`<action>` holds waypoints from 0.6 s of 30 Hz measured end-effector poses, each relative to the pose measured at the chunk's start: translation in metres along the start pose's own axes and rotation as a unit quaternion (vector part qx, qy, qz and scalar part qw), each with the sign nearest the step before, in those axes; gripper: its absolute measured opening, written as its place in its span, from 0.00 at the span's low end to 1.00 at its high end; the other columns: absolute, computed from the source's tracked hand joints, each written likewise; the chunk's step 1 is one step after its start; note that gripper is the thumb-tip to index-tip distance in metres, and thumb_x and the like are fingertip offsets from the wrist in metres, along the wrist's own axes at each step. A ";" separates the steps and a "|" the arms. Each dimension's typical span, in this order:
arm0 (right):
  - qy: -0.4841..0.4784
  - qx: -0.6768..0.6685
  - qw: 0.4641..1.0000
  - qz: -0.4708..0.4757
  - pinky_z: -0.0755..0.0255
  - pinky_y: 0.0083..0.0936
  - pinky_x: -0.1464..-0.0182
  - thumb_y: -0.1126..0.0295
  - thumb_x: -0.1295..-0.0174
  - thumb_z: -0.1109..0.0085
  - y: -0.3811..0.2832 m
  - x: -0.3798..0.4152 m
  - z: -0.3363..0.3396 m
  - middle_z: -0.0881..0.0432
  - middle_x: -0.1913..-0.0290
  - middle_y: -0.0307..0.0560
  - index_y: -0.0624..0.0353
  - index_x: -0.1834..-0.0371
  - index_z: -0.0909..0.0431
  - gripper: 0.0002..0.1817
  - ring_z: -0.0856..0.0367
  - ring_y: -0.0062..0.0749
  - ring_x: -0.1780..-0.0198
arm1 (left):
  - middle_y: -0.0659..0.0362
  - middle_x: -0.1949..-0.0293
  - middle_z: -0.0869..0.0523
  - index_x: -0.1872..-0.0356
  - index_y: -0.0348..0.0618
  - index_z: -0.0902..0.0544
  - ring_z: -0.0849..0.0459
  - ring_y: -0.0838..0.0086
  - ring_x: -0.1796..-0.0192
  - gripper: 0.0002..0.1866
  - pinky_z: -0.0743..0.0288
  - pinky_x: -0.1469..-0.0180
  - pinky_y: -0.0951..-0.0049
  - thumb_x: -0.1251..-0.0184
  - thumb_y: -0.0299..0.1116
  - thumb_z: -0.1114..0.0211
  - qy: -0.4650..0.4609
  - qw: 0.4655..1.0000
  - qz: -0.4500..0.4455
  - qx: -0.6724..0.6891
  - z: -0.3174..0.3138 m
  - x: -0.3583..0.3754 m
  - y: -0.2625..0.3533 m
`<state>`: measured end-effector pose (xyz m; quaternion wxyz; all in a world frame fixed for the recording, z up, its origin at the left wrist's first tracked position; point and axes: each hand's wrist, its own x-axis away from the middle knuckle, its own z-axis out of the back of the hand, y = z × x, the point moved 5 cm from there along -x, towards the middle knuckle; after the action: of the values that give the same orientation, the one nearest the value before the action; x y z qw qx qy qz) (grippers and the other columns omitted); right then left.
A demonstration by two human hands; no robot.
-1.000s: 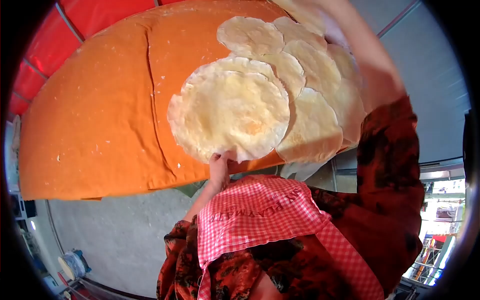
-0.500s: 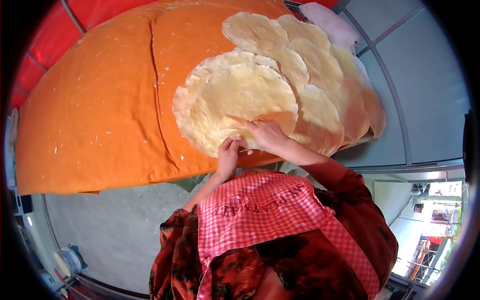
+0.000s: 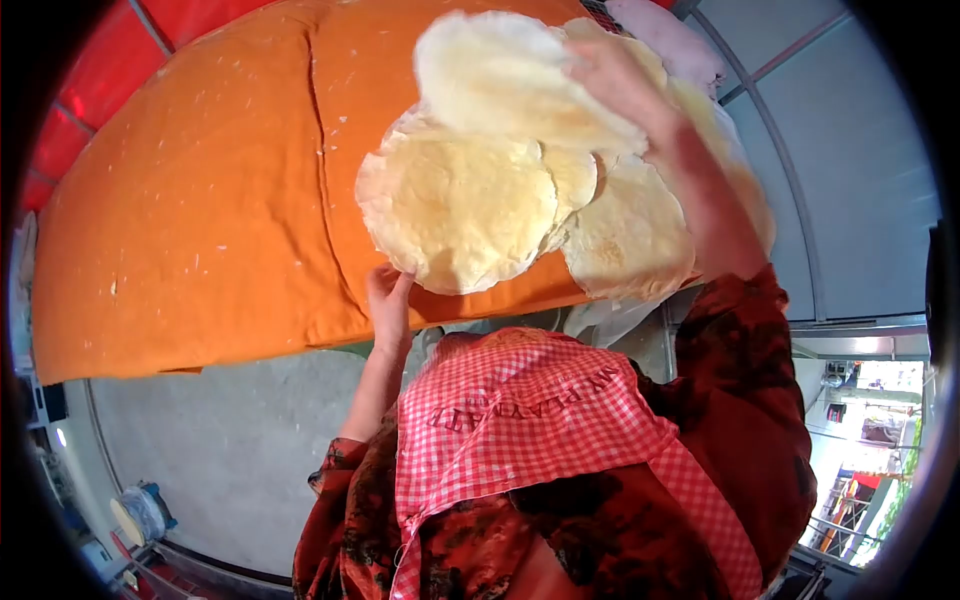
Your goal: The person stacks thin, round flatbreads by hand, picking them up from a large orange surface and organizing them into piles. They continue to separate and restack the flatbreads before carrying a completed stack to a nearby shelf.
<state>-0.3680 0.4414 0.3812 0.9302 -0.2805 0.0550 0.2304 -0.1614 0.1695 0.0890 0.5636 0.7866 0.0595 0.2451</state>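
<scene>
My right hand (image 3: 622, 82), smeared by motion, grips the right side of a thin, pale round flatbread sheet (image 3: 505, 78), lifted over the far part of the pile. Below it lies a stack of round flatbread sheets (image 3: 460, 210) with uneven, overlapping edges. At that stack's near left edge is my left hand (image 3: 388, 295), thumb and fingers apart, the thumb tip touching the rim. Another flatbread (image 3: 632, 235) rests to the right of the stack, partly under its neighbours.
An orange cloth (image 3: 190, 200) with pale flakes covers the large rounded surface. A pinkish-white bundle (image 3: 668, 40) sits at the far right, beside grey panels (image 3: 850, 180). Grey floor (image 3: 230, 450) shows in front, with a round blue-and-white object (image 3: 145, 515) at lower left.
My right hand has moved up and away with a flatbread sheet peeled from the stack. My left hand has shifted left along the stack's near edge.
</scene>
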 end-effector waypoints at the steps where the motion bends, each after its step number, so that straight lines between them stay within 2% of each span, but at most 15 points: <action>1: 0.030 0.068 0.996 0.052 0.24 0.36 0.61 0.75 0.42 0.51 -0.025 -0.001 0.014 0.15 0.66 0.53 0.53 0.52 0.18 0.16 0.16 0.42 0.65 | 0.57 0.63 0.20 0.55 0.38 0.27 0.20 0.72 0.62 0.14 0.22 0.59 0.73 0.36 0.31 0.34 -0.078 0.989 0.094 0.081 -0.007 -0.003 -0.009; 3: 0.089 0.204 0.963 0.152 0.24 0.39 0.63 0.73 0.42 0.50 -0.077 0.017 0.019 0.16 0.68 0.55 0.51 0.54 0.18 0.15 0.17 0.47 0.67 | 0.55 0.68 0.17 0.59 0.38 0.23 0.16 0.70 0.68 0.07 0.18 0.63 0.71 0.32 0.31 0.41 -0.102 0.979 0.131 0.119 -0.029 0.000 -0.007; 4: 0.058 0.222 0.959 0.168 0.25 0.40 0.65 0.72 0.42 0.50 -0.091 0.029 0.003 0.17 0.68 0.55 0.49 0.56 0.18 0.14 0.17 0.49 0.67 | 0.53 0.69 0.15 0.61 0.38 0.22 0.15 0.68 0.69 0.06 0.17 0.63 0.71 0.31 0.29 0.45 -0.114 0.971 0.142 0.155 -0.044 0.009 -0.003; 5: 0.026 0.241 0.952 0.186 0.26 0.42 0.66 0.72 0.42 0.50 -0.101 0.042 -0.017 0.18 0.69 0.55 0.47 0.57 0.17 0.13 0.18 0.50 0.67 | 0.52 0.66 0.15 0.60 0.38 0.22 0.15 0.69 0.66 0.06 0.17 0.60 0.71 0.30 0.27 0.46 -0.141 0.960 0.172 0.172 -0.059 0.021 0.002; 7: -0.018 0.206 0.947 0.245 0.27 0.42 0.69 0.73 0.42 0.51 -0.087 0.069 -0.080 0.18 0.71 0.54 0.47 0.59 0.18 0.13 0.17 0.49 0.68 | 0.55 0.65 0.15 0.60 0.39 0.21 0.15 0.69 0.64 0.06 0.19 0.58 0.71 0.30 0.27 0.46 -0.180 0.954 0.155 0.182 -0.073 0.041 0.000; 8: -0.075 0.187 0.953 0.227 0.27 0.42 0.69 0.73 0.43 0.51 -0.079 0.082 -0.110 0.19 0.71 0.53 0.47 0.59 0.18 0.13 0.18 0.49 0.68 | 0.55 0.55 0.17 0.53 0.40 0.24 0.17 0.65 0.54 0.09 0.22 0.52 0.66 0.32 0.27 0.46 -0.180 0.963 0.154 0.132 -0.065 0.039 -0.018; 11: -0.192 0.180 0.951 0.160 0.26 0.44 0.64 0.75 0.44 0.51 -0.032 0.102 -0.183 0.18 0.69 0.55 0.47 0.59 0.16 0.15 0.18 0.51 0.64 | 0.56 0.47 0.21 0.44 0.42 0.28 0.22 0.65 0.46 0.17 0.26 0.45 0.64 0.34 0.29 0.44 -0.101 0.967 0.176 0.152 -0.047 0.031 -0.026; 12: -0.184 0.164 0.959 0.140 0.26 0.44 0.62 0.75 0.45 0.50 -0.020 0.099 -0.187 0.18 0.68 0.55 0.47 0.59 0.16 0.15 0.18 0.51 0.63 | 0.56 0.43 0.25 0.40 0.43 0.33 0.26 0.65 0.41 0.23 0.30 0.41 0.59 0.36 0.30 0.42 -0.145 0.961 0.147 0.186 -0.046 0.030 -0.020; 15: -0.169 0.113 0.976 0.077 0.26 0.44 0.55 0.76 0.49 0.47 0.001 0.066 -0.174 0.17 0.65 0.58 0.49 0.63 0.15 0.14 0.18 0.53 0.59 | 0.56 0.45 0.24 0.39 0.44 0.33 0.26 0.63 0.41 0.24 0.28 0.42 0.57 0.37 0.28 0.42 -0.186 0.954 0.138 0.189 -0.050 0.029 -0.008; 16: -0.185 0.065 0.980 0.012 0.26 0.44 0.56 0.76 0.49 0.48 -0.003 0.050 -0.157 0.17 0.65 0.56 0.50 0.63 0.15 0.14 0.18 0.53 0.60 | 0.56 0.44 0.24 0.39 0.44 0.34 0.23 0.63 0.44 0.25 0.24 0.46 0.58 0.39 0.23 0.41 -0.161 0.960 0.147 0.173 -0.051 0.030 -0.010; 17: -0.178 0.137 0.974 0.035 0.26 0.44 0.56 0.76 0.48 0.50 -0.007 0.031 -0.137 0.17 0.65 0.55 0.51 0.64 0.16 0.13 0.18 0.52 0.60 | 0.56 0.44 0.23 0.39 0.44 0.33 0.22 0.63 0.45 0.25 0.23 0.47 0.59 0.39 0.20 0.42 -0.153 0.962 0.158 0.161 -0.054 0.029 -0.016; 18: -0.089 0.129 0.984 0.081 0.26 0.45 0.58 0.76 0.47 0.51 -0.010 0.018 -0.116 0.17 0.66 0.55 0.52 0.65 0.17 0.13 0.18 0.51 0.61 | 0.56 0.44 0.23 0.40 0.44 0.33 0.21 0.63 0.46 0.25 0.21 0.48 0.60 0.39 0.18 0.42 -0.145 0.963 0.170 0.150 -0.057 0.028 -0.026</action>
<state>-0.3442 0.3774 0.2847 0.9379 -0.1313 0.0237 0.3204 -0.1583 0.2377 0.0878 0.3920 0.8877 -0.1216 0.2086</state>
